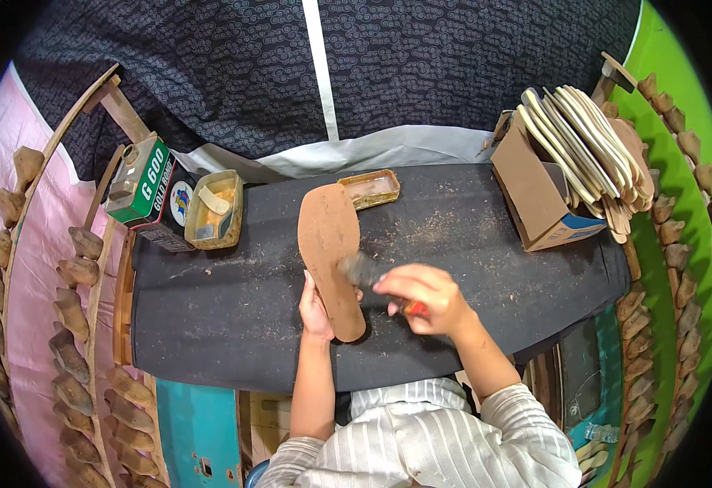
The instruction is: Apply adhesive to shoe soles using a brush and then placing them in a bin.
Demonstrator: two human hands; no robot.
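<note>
A brown shoe insole (327, 232) stands out over the middle of the table, its wide end pointing away from me. My left hand (316, 311) is closed around the narrower part of the insole from its left edge and underneath; some fingers show at the right edge. My right hand (423, 298) is wrapped round a brush (359, 270), whose dark bristle end is smeared by motion and lies against or just above the insole's right side. A bit of red handle shows at that hand's fingers.
At the far left stand a green metal can (146, 191) and a yellowish tub (235, 213) with loose pieces in it. A shallow tray (385, 194) sits behind the insole. A cardboard box (529, 189) at right holds stacked insoles (588, 146). Racks of wooden shoe lasts (69, 350) flank the dusty black-covered table (234, 325).
</note>
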